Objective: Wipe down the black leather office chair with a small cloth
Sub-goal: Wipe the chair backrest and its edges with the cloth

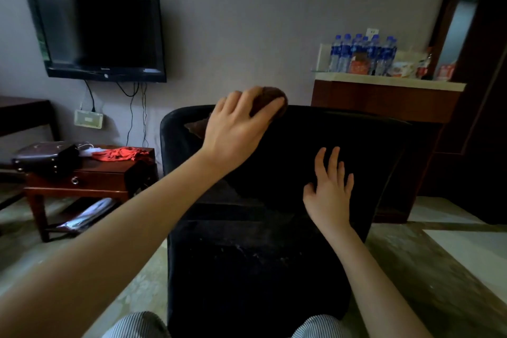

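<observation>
Brown cloth (270, 95) gripped in our left hand (236, 129) may slide off the chair (274, 261) if our flat, spread right hand (327, 195) lets it swivel.

Grey wall (247, 22) holds a television (98, 35); wooden side table (82, 178) on pale floor (452, 269).

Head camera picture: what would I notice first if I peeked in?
First, the big black chair fills the middle, with the left hand gripping a brown cloth on its top edge and the right hand resting flat on its back. Next you'd spot the dark TV on the wall at the upper left, and the blue-labelled water bottles on the counter at the upper right.
</observation>
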Motion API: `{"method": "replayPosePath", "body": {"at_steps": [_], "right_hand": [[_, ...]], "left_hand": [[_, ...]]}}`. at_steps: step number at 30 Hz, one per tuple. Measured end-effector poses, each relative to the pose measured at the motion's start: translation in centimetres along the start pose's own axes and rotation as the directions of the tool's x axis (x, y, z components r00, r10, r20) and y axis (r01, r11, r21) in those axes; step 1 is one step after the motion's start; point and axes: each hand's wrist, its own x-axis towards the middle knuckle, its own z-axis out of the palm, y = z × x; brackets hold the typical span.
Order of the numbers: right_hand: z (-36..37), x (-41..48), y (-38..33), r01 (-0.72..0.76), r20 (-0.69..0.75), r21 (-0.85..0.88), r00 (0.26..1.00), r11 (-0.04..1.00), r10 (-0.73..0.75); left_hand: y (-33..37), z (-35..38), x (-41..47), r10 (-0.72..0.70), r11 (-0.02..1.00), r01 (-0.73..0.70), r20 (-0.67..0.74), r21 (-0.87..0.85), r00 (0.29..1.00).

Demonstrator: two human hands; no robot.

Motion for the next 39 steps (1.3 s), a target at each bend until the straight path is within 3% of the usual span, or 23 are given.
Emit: {"method": "replayPosePath", "body": {"at_steps": [4, 6, 11, 13, 16, 20, 27, 33, 39], "right_hand": [[-1.0, 0.3, -0.2, -0.040, -0.108, 0.310, 0.991, 0.950, 0.077], [-1.1, 0.1, -0.7, -0.010, -0.182, 0.353, 0.980, 0.936, 0.079], [-1.0, -0.9, -2.4, 0.151, -0.317, 0.400, 0.948, 0.904, -0.018], [-0.5, -1.0, -3.1, 0.165, -0.279, 0.347, 0.958, 0.923, -0.066], [0.0, -0.6, -3.7, 0.111, -0.090, 0.267, 0.992, 0.957, -0.089], [-0.2, 0.2, -3.4, 0.072, 0.033, 0.170, 0.996, 0.983, -0.078], [0.1, 0.1, -2.8, 0.051, -0.003, 0.100, 0.999, 0.994, -0.051], [0.0, 0.1, -2.2, 0.007, -0.008, 0.114, 1.000, 0.993, -0.006], [-0.2, 0.0, -2.9, -0.032, -0.036, 0.141, 0.999, 0.990, 0.037]], "left_hand": [[2.0, 1.4, -2.7, 0.140, 0.989, -0.142, 0.043, 0.049, 0.989], [2.6, 2.1, -5.5, 0.215, 0.975, -0.221, 0.126, 0.037, 0.969], [3.6, 3.0, -11.8, 0.262, 0.964, -0.262, 0.278, -0.036, 0.924], [3.4, 2.8, -12.7, 0.327, 0.943, -0.329, 0.324, -0.048, 0.888], [2.3, 2.1, -11.9, 0.409, 0.904, -0.427, 0.341, -0.026, 0.846], [-0.2, 0.6, -8.3, 0.336, 0.929, -0.364, 0.258, 0.068, 0.906], [-3.4, -2.4, -3.8, 0.271, 0.938, -0.296, 0.150, 0.181, 0.951], [-2.3, -2.8, -4.5, 0.164, 0.971, -0.178, 0.098, 0.158, 0.982], [-0.2, -0.9, -10.5, 0.269, 0.948, -0.301, 0.249, 0.100, 0.930]]}}
